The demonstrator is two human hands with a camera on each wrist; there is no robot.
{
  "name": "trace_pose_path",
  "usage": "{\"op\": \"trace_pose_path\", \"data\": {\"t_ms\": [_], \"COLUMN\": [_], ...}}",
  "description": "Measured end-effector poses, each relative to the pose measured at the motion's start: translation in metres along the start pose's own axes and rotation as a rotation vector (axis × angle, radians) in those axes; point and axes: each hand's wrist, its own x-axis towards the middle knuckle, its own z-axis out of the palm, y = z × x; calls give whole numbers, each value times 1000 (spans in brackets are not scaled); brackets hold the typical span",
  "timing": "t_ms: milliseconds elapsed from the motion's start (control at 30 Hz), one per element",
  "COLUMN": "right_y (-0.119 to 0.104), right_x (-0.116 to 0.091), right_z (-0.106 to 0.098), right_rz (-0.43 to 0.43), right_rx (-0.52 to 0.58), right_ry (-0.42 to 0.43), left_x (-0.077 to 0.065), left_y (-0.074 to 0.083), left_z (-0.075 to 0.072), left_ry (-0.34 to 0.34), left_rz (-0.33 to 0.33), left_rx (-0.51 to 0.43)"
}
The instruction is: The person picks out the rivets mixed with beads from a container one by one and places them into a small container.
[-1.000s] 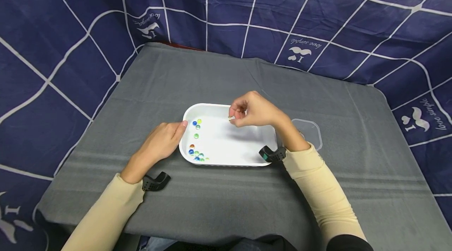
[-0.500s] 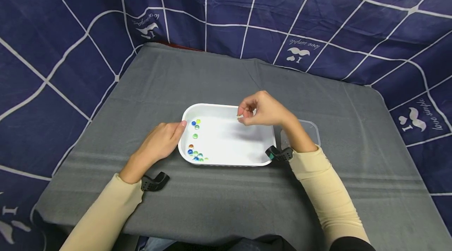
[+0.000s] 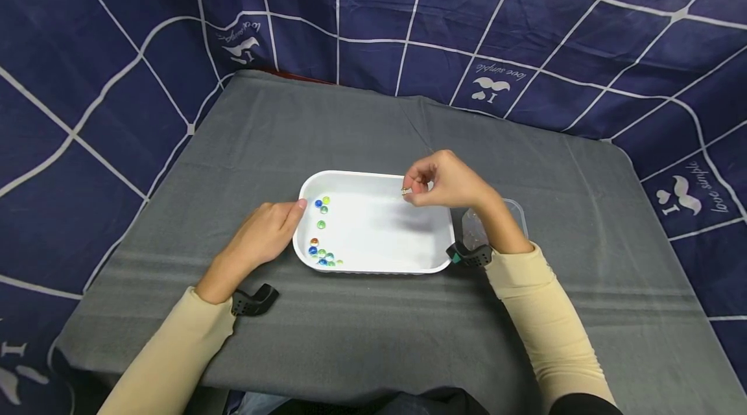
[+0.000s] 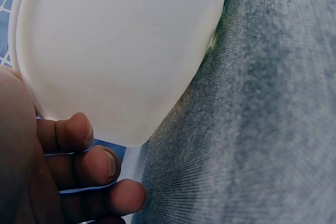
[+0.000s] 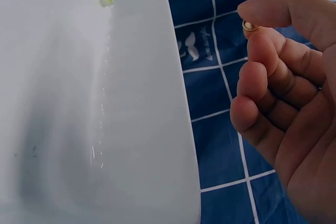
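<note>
A white tray (image 3: 373, 233) lies on the grey cloth, with several glass marbles (image 3: 321, 224) along its left end. My left hand (image 3: 265, 233) grips the tray's left rim, thumb on top, and in the left wrist view its fingers (image 4: 100, 163) curl beside the outer wall. Over the tray's back right part, my right hand (image 3: 446, 180) pinches a small gold-coloured, ring-like piece (image 5: 250, 25) between thumb and forefinger. A pale centre shows inside its gold edge; its exact kind I cannot tell. The other right-hand fingers are curled below.
A clear plastic container (image 3: 516, 215) stands to the right of the tray, partly hidden by the right forearm. Grey cloth (image 3: 350, 337) covers the table, and a blue curtain (image 3: 373, 13) with white lines hangs behind and at both sides.
My right hand has moved to the right above the tray, still pinching the small gold-coloured piece. The left hand keeps its hold on the rim, and the marbles have stayed in place.
</note>
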Motion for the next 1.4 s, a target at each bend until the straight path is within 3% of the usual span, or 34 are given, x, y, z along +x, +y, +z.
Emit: {"op": "trace_pose_path", "data": {"t_ms": [1000, 1400], "right_y": [19, 30], "right_x": [-39, -60], "right_z": [-21, -28], "right_rz": [108, 86], "right_rx": [1, -5], "right_ry": [96, 166], "left_x": [0, 0], "left_y": [-1, 0], "left_z": [0, 0], "left_ry": [-15, -26], "left_rz": [-10, -15], "left_rx": [-17, -15]}}
